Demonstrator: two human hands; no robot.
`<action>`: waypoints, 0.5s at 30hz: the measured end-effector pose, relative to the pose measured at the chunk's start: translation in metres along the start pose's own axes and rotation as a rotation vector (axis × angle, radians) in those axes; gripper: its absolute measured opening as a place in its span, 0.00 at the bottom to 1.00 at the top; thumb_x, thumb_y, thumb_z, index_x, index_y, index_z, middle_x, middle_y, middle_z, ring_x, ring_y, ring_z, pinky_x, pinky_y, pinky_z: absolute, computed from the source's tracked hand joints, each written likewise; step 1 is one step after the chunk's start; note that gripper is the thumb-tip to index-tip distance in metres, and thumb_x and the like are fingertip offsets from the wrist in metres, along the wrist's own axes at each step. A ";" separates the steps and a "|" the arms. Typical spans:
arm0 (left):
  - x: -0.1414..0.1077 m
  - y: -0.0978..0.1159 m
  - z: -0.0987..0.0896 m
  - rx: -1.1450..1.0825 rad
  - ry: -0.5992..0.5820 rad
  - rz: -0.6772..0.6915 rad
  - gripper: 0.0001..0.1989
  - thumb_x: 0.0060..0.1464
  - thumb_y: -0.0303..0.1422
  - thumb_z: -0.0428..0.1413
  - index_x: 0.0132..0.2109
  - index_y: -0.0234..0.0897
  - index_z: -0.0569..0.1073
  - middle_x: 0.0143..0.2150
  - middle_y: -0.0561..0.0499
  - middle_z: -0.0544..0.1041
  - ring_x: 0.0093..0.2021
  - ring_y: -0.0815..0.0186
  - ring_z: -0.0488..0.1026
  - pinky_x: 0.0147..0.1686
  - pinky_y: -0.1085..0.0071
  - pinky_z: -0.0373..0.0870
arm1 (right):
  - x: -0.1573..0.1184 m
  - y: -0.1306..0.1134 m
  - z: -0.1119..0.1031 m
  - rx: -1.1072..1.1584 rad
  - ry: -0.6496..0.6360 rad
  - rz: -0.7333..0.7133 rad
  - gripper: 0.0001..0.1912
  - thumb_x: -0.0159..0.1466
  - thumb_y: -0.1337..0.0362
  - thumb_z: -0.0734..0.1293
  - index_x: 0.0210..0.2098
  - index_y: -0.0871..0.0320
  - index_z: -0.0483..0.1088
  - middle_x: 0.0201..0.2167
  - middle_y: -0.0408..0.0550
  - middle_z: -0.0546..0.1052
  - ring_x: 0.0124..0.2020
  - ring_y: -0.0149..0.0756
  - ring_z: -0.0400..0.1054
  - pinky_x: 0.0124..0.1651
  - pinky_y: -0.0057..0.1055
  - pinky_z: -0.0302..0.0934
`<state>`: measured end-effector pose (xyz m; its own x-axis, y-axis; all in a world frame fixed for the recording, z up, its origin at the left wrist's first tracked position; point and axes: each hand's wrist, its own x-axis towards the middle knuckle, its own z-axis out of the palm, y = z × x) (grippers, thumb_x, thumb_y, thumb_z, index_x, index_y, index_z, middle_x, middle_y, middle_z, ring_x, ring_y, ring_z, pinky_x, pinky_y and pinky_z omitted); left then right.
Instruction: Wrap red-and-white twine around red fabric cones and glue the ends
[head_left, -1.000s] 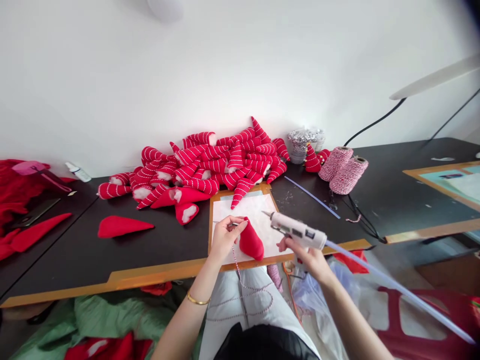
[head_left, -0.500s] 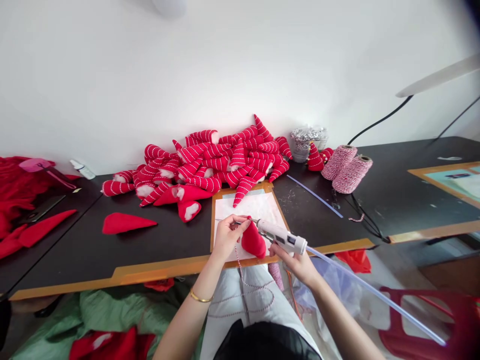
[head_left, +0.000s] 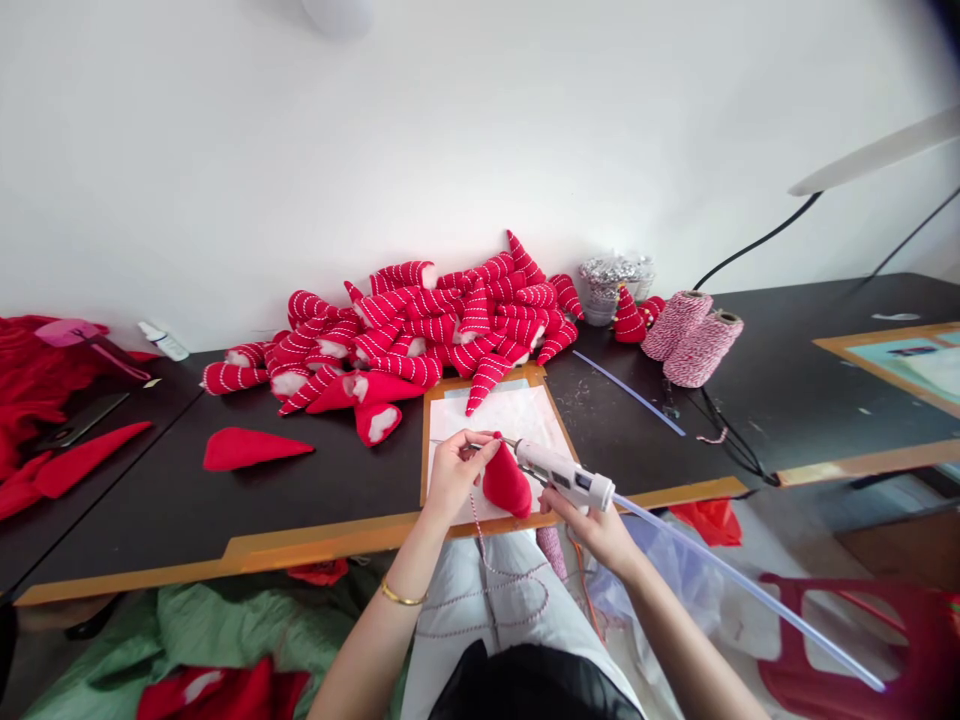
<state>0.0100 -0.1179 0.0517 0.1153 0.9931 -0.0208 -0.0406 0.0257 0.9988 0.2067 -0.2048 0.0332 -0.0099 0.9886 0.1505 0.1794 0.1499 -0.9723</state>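
Note:
My left hand (head_left: 456, 472) pinches the tip of a red felt cone (head_left: 507, 482) above a white sheet (head_left: 442, 420). Red-and-white twine (head_left: 480, 530) hangs from beneath those fingers and loops over my lap. In my right hand (head_left: 589, 520) is a white glue gun (head_left: 562, 472), its nozzle at the cone's tip. A long translucent glue stick (head_left: 735, 572) sticks out of the gun's back end. My right fingers wrap around the handle, which is mostly hidden.
Behind the sheet lies a heap of red cones wound with white twine (head_left: 450, 320). Two twine spools (head_left: 703, 352), a loose glue stick (head_left: 630, 393) and a tub of silvery bits (head_left: 611, 285) stand right. A plain red cone (head_left: 255, 449) lies left, near red fabric (head_left: 37, 380).
Almost nothing differs. Both hands, the cone and the glue gun hold their places; the view has shifted very slightly.

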 end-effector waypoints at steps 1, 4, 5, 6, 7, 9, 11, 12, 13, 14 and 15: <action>0.000 0.000 0.000 -0.001 0.003 -0.003 0.17 0.44 0.43 0.68 0.31 0.33 0.77 0.41 0.44 0.83 0.17 0.78 0.62 0.14 0.78 0.57 | 0.000 0.001 0.000 -0.006 0.004 -0.002 0.22 0.64 0.43 0.66 0.29 0.55 0.75 0.28 0.51 0.79 0.36 0.46 0.76 0.47 0.41 0.71; 0.001 -0.001 0.000 -0.007 0.006 -0.008 0.17 0.44 0.44 0.68 0.32 0.33 0.77 0.39 0.44 0.83 0.17 0.78 0.63 0.14 0.78 0.56 | 0.000 0.002 0.000 -0.017 -0.001 -0.012 0.22 0.64 0.43 0.66 0.31 0.55 0.76 0.28 0.51 0.79 0.37 0.46 0.76 0.46 0.40 0.71; 0.001 -0.001 0.000 -0.009 0.006 -0.007 0.17 0.44 0.44 0.68 0.32 0.33 0.77 0.40 0.44 0.83 0.17 0.78 0.63 0.14 0.78 0.57 | 0.000 0.002 0.000 -0.017 -0.002 -0.012 0.22 0.64 0.43 0.66 0.31 0.55 0.76 0.28 0.51 0.79 0.36 0.45 0.75 0.46 0.40 0.71; 0.001 -0.001 0.000 -0.010 0.005 -0.007 0.17 0.45 0.44 0.68 0.32 0.33 0.78 0.40 0.45 0.83 0.17 0.78 0.63 0.14 0.78 0.57 | -0.001 0.002 0.000 -0.016 0.001 -0.009 0.22 0.64 0.43 0.66 0.30 0.56 0.76 0.29 0.51 0.79 0.36 0.45 0.75 0.46 0.40 0.70; 0.001 -0.001 0.000 -0.012 0.003 -0.009 0.17 0.45 0.44 0.68 0.32 0.33 0.78 0.40 0.45 0.83 0.17 0.78 0.62 0.14 0.78 0.57 | -0.001 0.002 0.000 -0.014 0.007 -0.001 0.23 0.64 0.43 0.66 0.29 0.56 0.75 0.29 0.51 0.79 0.35 0.45 0.75 0.45 0.40 0.70; 0.001 -0.001 0.000 -0.015 -0.002 -0.014 0.17 0.44 0.44 0.68 0.32 0.33 0.78 0.40 0.45 0.83 0.16 0.79 0.61 0.14 0.77 0.56 | -0.001 0.002 0.000 -0.014 0.023 0.013 0.23 0.64 0.43 0.67 0.28 0.56 0.74 0.29 0.52 0.79 0.35 0.45 0.75 0.45 0.41 0.71; 0.001 -0.001 0.000 -0.021 -0.005 -0.018 0.17 0.45 0.44 0.68 0.32 0.33 0.78 0.39 0.45 0.83 0.16 0.79 0.61 0.14 0.77 0.56 | -0.002 0.001 0.000 -0.017 0.024 0.011 0.22 0.64 0.44 0.67 0.28 0.56 0.74 0.30 0.52 0.80 0.35 0.44 0.75 0.46 0.41 0.71; 0.001 -0.001 0.000 -0.026 -0.005 -0.018 0.18 0.45 0.44 0.68 0.32 0.33 0.77 0.39 0.45 0.82 0.16 0.79 0.61 0.14 0.78 0.56 | -0.002 0.001 0.001 -0.017 0.019 0.006 0.22 0.64 0.44 0.67 0.28 0.56 0.74 0.30 0.52 0.79 0.36 0.44 0.75 0.46 0.41 0.71; 0.001 -0.001 0.000 -0.031 -0.006 -0.019 0.18 0.45 0.44 0.68 0.32 0.33 0.77 0.39 0.45 0.82 0.16 0.79 0.61 0.14 0.78 0.56 | -0.002 0.001 0.001 -0.015 0.015 0.002 0.21 0.64 0.44 0.67 0.28 0.56 0.74 0.30 0.52 0.79 0.36 0.44 0.75 0.47 0.41 0.70; 0.001 -0.001 0.000 -0.034 -0.007 -0.020 0.18 0.45 0.44 0.69 0.32 0.33 0.77 0.39 0.45 0.82 0.17 0.79 0.61 0.14 0.78 0.56 | -0.002 0.001 0.001 -0.013 0.014 0.000 0.21 0.64 0.44 0.67 0.28 0.56 0.74 0.29 0.51 0.79 0.36 0.44 0.75 0.47 0.41 0.70; 0.001 -0.001 -0.001 -0.037 -0.010 -0.023 0.18 0.44 0.45 0.69 0.32 0.33 0.77 0.39 0.46 0.82 0.17 0.78 0.62 0.14 0.78 0.56 | -0.002 0.001 0.001 -0.012 0.019 0.001 0.22 0.64 0.44 0.67 0.28 0.57 0.74 0.29 0.51 0.79 0.35 0.44 0.75 0.47 0.41 0.70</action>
<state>0.0097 -0.1169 0.0504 0.1262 0.9911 -0.0433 -0.0746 0.0530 0.9958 0.2059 -0.2062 0.0319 0.0091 0.9882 0.1528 0.1910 0.1482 -0.9703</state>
